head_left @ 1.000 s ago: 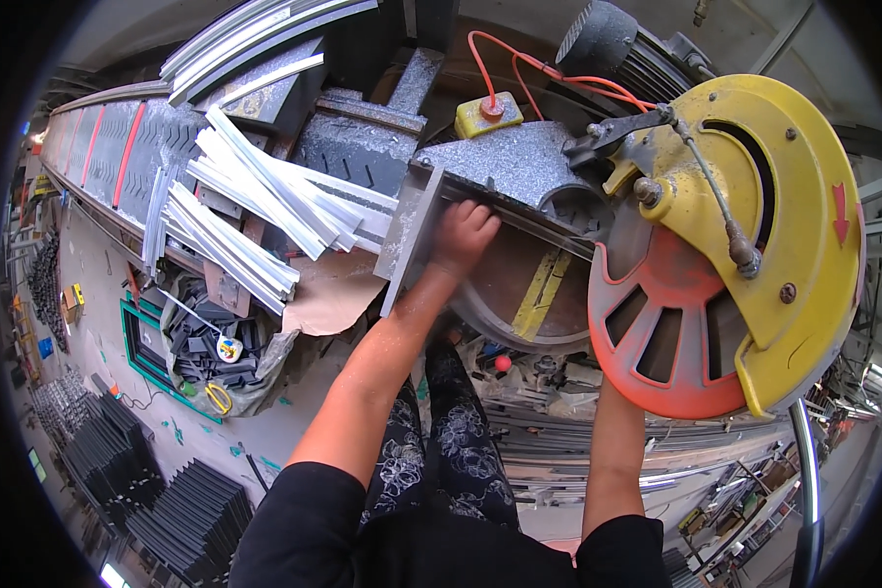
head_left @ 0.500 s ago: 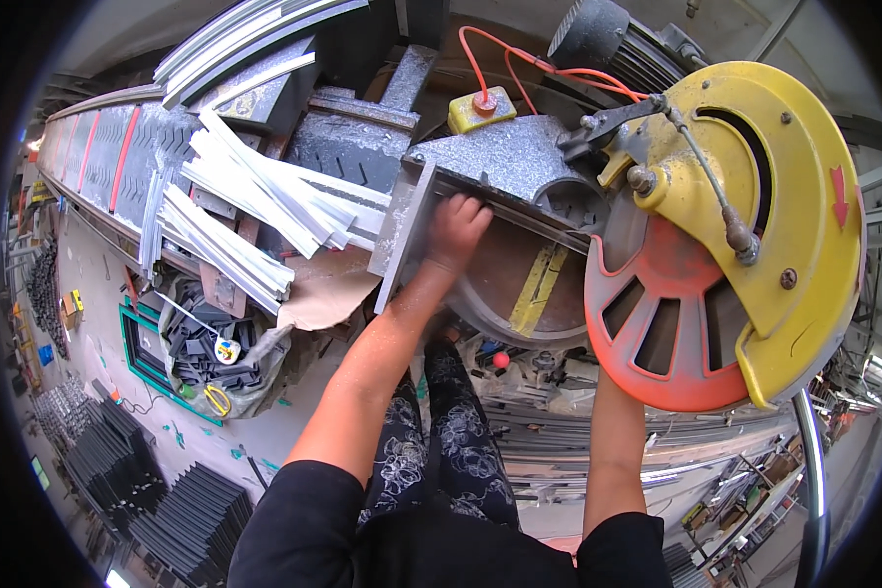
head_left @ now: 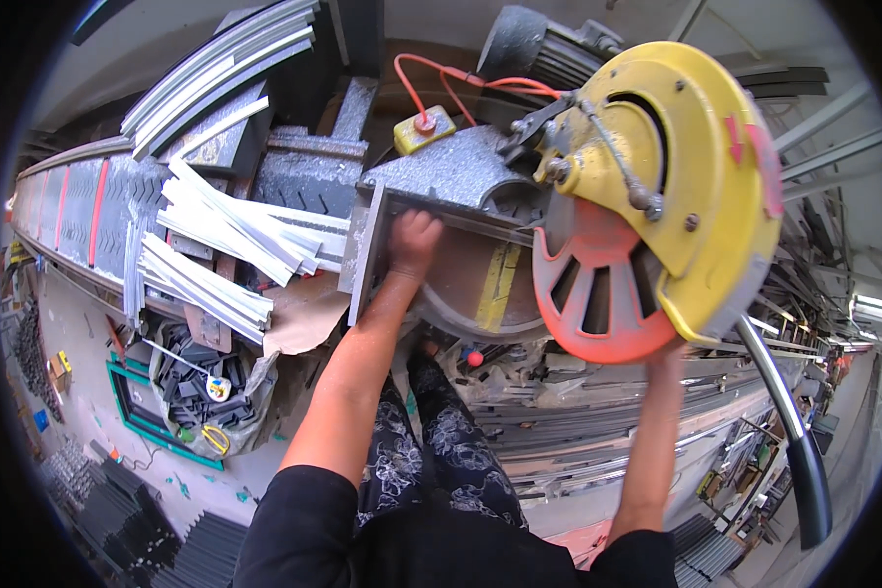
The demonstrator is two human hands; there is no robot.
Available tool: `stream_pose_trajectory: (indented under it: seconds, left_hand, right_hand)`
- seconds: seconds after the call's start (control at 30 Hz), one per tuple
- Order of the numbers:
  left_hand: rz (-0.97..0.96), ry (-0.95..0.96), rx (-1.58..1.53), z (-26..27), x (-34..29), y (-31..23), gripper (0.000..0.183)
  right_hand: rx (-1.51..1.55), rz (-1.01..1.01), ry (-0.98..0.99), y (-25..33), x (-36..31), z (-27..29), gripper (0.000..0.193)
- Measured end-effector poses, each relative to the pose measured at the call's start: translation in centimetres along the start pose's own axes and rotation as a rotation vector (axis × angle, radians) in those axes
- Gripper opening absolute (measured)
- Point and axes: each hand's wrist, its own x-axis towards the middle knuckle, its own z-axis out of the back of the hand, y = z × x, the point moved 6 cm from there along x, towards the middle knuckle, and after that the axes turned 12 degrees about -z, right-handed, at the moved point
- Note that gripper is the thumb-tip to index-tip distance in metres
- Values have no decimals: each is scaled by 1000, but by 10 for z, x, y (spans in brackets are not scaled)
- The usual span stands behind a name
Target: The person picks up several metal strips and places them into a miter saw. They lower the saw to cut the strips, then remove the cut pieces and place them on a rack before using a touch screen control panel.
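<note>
A chop saw with a yellow blade guard (head_left: pixel 706 186) and an orange-red slotted lower guard (head_left: pixel 598 294) stands in front of me. My left hand (head_left: pixel 416 240) is curled closed against the saw's metal fence (head_left: pixel 461 213), beside an upright grey plate (head_left: pixel 365 257). Whatever those fingers hold, if anything, is hidden. A round turntable (head_left: pixel 451 294) with a yellow stripe lies just right of that hand. My right forearm (head_left: pixel 652 441) rises to the lower guard, blurred at the wrist, and the fingers there are out of sight behind it. The saw's black-gripped lever (head_left: pixel 808 490) juts out to the right.
White cut profile strips (head_left: pixel 235 225) lie piled left of the saw, with longer strips (head_left: pixel 225 73) behind. A yellow switch box (head_left: pixel 424 130) with an orange cable sits behind the fence. A plastic bag of dark pieces (head_left: pixel 206 382) stands on the floor at left.
The view has swung right, so the saw and strips sit farther left and the lever's black grip shows. My left hand keeps its place at the fence. My right forearm has shifted and is blurred.
</note>
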Motion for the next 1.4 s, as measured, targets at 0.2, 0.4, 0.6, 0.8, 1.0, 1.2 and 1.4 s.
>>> stream_pose_trajectory:
  seconds: [0.2,0.4,0.6,0.8,1.0,1.2,1.4]
  left_hand:
    - [-31,-63,21,10,0,-5,7]
    - [-81,-99,15,23,11,-13,3]
    - [-80,-65,46,27,19,-19,7]
    - [-18,29,39,23,22,-17,5]
    - [-7,41,56,22,23,-21,4]
    - [50,135,67,19,25,-24,9]
    - [104,276,69,11,20,-18,12]
  right_hand:
    - [-420,916,-94,260,-210,-8,19]
    - [-1418,926,462,236,-289,-127,66]
    - [-1543,816,742,196,-298,-110,74]
    - [-1188,447,375,58,-295,-30,73]
    - [-474,-346,201,-98,-257,35,24]
    - [-663,-206,63,-150,-232,50,26]
    - [-723,-69,16,-162,-223,54,27]
